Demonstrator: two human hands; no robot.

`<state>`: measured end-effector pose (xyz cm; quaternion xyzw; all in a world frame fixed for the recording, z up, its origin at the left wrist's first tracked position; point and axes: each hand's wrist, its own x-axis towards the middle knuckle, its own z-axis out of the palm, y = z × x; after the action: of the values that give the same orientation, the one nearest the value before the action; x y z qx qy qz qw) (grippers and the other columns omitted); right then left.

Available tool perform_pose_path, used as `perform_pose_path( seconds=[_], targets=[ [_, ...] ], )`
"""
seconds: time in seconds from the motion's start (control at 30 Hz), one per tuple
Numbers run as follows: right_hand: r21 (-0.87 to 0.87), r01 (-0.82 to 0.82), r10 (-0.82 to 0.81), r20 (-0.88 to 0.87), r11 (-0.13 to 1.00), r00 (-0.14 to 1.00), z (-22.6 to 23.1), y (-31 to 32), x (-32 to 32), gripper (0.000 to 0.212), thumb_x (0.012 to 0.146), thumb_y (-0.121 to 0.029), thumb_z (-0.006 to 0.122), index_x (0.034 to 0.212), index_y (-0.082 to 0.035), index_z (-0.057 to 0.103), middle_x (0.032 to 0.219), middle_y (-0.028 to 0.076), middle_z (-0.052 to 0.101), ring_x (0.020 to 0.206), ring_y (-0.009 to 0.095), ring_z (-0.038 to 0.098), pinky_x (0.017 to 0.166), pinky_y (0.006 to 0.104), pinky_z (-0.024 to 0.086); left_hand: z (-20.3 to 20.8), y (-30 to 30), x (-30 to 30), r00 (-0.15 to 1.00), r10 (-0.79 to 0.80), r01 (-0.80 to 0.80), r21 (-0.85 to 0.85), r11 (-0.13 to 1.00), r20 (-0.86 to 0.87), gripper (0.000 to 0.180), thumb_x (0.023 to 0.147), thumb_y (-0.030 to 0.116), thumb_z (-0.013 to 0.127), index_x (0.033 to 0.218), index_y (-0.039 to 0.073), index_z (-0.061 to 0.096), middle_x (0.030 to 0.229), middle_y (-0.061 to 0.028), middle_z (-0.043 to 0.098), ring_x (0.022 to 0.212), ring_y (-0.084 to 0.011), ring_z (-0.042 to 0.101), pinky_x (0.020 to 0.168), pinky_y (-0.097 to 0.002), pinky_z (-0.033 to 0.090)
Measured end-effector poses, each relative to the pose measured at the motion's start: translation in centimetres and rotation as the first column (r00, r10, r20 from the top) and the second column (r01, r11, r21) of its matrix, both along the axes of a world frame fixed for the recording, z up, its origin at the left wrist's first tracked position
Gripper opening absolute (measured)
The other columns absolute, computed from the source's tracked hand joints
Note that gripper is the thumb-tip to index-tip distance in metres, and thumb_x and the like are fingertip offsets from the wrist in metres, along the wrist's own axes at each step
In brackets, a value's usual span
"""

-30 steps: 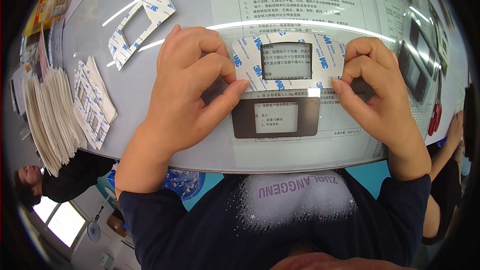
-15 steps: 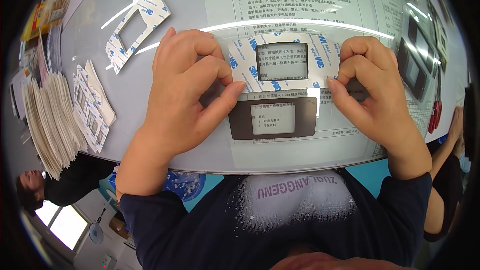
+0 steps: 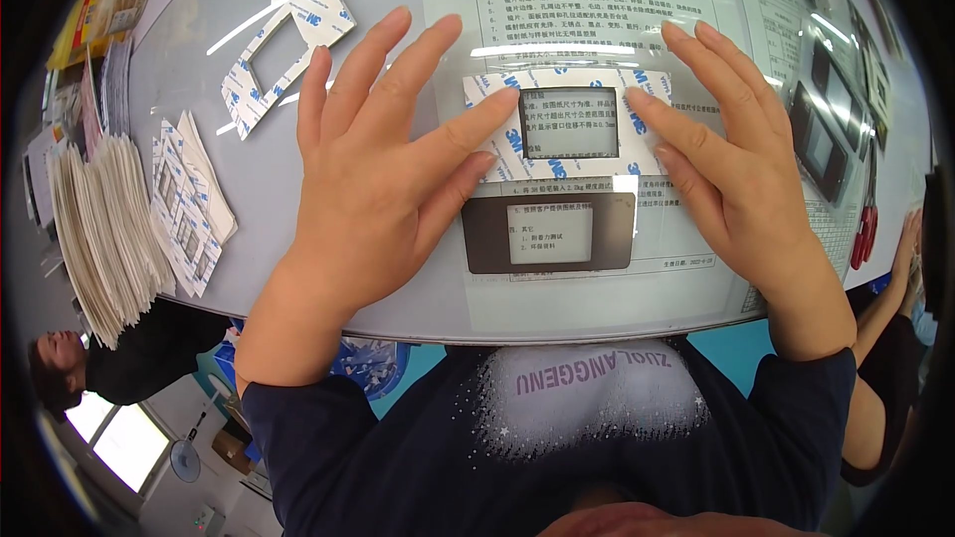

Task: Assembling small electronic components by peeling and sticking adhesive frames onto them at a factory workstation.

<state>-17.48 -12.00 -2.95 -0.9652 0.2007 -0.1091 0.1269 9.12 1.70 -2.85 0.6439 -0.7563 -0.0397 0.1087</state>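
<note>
A white adhesive backing frame with blue print lies flat in front of me, its rectangular window showing a dark inner edge. My left hand is spread, with the index fingertip on the frame's left side and the thumb by its lower left corner. From the other side, my right hand rests its index fingertip on the frame's right part, fingers stretched apart. Just below the frame, nearer to me, lies a dark panel with a clear rectangular window; neither hand touches it.
Printed sheets lie under the glossy tabletop. Another adhesive frame lies at the far left, beside smaller frames and a thick stack of white sheets. Dark panels and red-handled scissors lie at the right. Other people sit on both sides.
Both hands have let go of the adhesive frame's side edges. Their fingers have spread, and the index fingertips now rest on its top face beside the window.
</note>
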Motion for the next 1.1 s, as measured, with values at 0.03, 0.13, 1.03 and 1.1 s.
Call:
perform_pose_path(
  seconds=[0.03,0.13,1.03,1.1],
  targets=[
    [-0.013,0.031,-0.031,-0.045,0.999,0.998,0.1,0.1,0.1,0.05,0.086,-0.009,0.071,0.136,-0.013,0.065,0.153,0.017,0.048,0.145,0.039,0.04,0.114,0.0482,0.036,0.0,-0.1,0.0,1.0,0.026,-0.026,0.013,1.0,0.007,0.044,0.086,0.023,0.073,0.129,0.027,0.071,0.154,-0.0138,0.047,0.146,-0.0392,0.035,0.118,-0.058,0.019],
    [-0.036,0.089,-0.091,-0.06,0.995,0.994,0.1,0.2,0.2,0.049,0.089,-0.013,0.068,0.138,-0.013,0.063,0.153,0.017,0.048,0.144,0.039,0.041,0.115,0.0492,0.034,0.2,0.1,-0.1,0.996,0.08,-0.081,0.032,0.996,0.028,0.046,0.088,0.027,0.071,0.134,0.027,0.068,0.156,-0.0147,0.044,0.147,-0.0409,0.033,0.118,-0.0587,0.017],
    [-0.175,0.039,-0.036,0.018,0.984,0.999,-1.0,1.2,0.3,0.043,0.096,-0.009,0.054,0.138,-0.015,0.063,0.148,0.013,0.053,0.138,0.034,0.048,0.114,0.0456,0.038,-0.4,-0.1,-1.8,0.986,0.054,-0.027,-0.17,0.985,0.157,0.045,0.091,0.007,0.06,0.127,0.031,0.071,0.151,-0.0095,0.051,0.147,-0.0315,0.035,0.121,-0.0568,0.014],
    [-0.172,0.037,-0.035,0.02,0.984,0.999,-1.1,1.1,0.2,0.043,0.097,-0.009,0.054,0.138,-0.015,0.063,0.148,0.013,0.053,0.138,0.034,0.048,0.114,0.0456,0.038,-0.5,-0.1,-1.8,0.989,0.048,-0.021,-0.187,0.982,0.141,0.045,0.091,0.007,0.06,0.127,0.03,0.071,0.15,-0.01,0.051,0.147,-0.0317,0.037,0.121,-0.0565,0.015]
  ],
)
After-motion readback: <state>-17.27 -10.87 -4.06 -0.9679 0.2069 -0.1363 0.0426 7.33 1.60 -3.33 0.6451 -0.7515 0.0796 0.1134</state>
